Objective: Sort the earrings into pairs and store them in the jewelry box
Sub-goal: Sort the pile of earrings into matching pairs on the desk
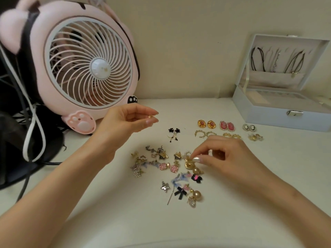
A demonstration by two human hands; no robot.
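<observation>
Reaching in from the near edge of the white table [125,221], the two hands are well apart. The right hand [225,158] sits low at the right edge of the loose pile of earrings [166,169], its thumb and forefinger pinching a gold earring [190,159] that lies among the others; the remaining fingers curl under. The left hand [129,120] is raised behind and to the left of the pile, clear of it, with a small gold piece [150,116] pinched between its thumb and fingertips.

Just behind the pile lies a black star pair [174,130]. Behind the pile and to the right, beyond the right hand, sorted pairs [227,126] lie side by side in two rows: gold ovals, pink cameos, small dark cameos, gold crescents and other gold pieces. Farther behind and right of the pile stands the jewelry box [279,111], its lid up, with necklaces [275,59] hanging inside the lid. Well behind and left of the pile stands a pink fan [86,63]
</observation>
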